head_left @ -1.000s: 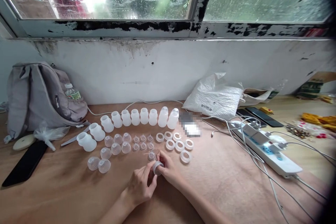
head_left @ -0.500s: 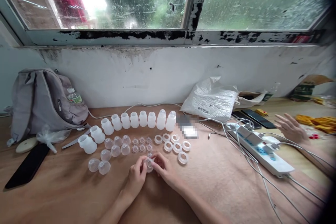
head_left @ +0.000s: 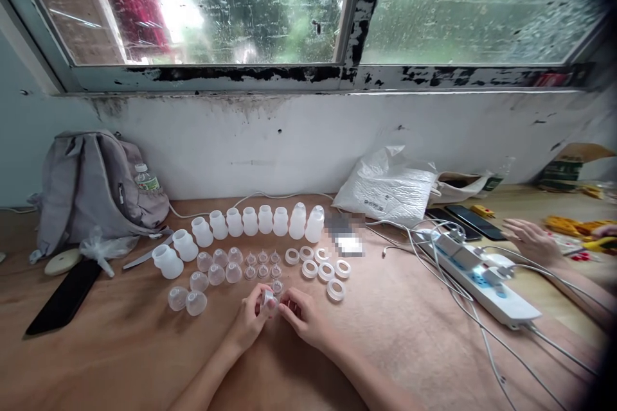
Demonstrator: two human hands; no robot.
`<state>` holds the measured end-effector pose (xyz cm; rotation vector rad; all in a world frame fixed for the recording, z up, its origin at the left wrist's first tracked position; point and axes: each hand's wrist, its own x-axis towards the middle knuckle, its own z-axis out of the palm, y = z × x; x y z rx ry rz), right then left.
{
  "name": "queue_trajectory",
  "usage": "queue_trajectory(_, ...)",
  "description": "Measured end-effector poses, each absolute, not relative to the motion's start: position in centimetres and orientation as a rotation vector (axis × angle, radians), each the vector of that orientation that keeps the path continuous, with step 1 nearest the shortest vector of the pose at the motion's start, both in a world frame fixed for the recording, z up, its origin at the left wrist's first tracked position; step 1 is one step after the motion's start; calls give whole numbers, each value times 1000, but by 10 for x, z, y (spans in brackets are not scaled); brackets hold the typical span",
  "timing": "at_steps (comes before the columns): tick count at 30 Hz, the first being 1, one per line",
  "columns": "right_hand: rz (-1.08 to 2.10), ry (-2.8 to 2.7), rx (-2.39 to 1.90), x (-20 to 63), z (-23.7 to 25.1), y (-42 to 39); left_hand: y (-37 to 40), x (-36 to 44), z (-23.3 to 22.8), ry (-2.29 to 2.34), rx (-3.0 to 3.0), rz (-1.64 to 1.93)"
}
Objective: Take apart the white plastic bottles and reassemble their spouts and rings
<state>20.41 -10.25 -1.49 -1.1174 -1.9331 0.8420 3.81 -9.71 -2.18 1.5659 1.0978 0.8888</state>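
My left hand (head_left: 253, 314) is closed on a small white bottle collar ring (head_left: 268, 297), tilted on edge, with what looks like a clear nipple in it. Close on its right is my right hand (head_left: 299, 314), fingers curled and thumb a little apart, seemingly holding nothing. Just beyond my fingertips a clear nipple (head_left: 277, 287) stands on the table. Behind it are more clear nipples (head_left: 263, 271) in two short rows. Several white rings (head_left: 336, 289) lie to the right. Clear domed caps (head_left: 196, 302) are grouped to the left.
White bottles (head_left: 234, 223) stand in an arc behind; two at its right end (head_left: 315, 225) are capped. A power strip (head_left: 482, 282) with cables lies right, near another person's hand (head_left: 530, 237). A backpack (head_left: 91, 186), black phone-like slab (head_left: 65, 298) and plastic package (head_left: 385, 186) surround the area.
My hands were together on a clear round piece; now the left has turned the ring on edge and the right has drawn slightly away. The view has shifted a little left.
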Motion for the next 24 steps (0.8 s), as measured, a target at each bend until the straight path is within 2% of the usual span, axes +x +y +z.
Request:
queue_trajectory(7,990,-1997,-1049,206,-16,-103,-107,39,-14,1177,1648,855)
queue_trajectory(16,961,-1945,-1068,207,-13,-99,-104,27,-22,1062,1560,934)
queue_trajectory(24,542,-1813,-1335,210,-2,-30,-87,12,-26,930,1135,1262)
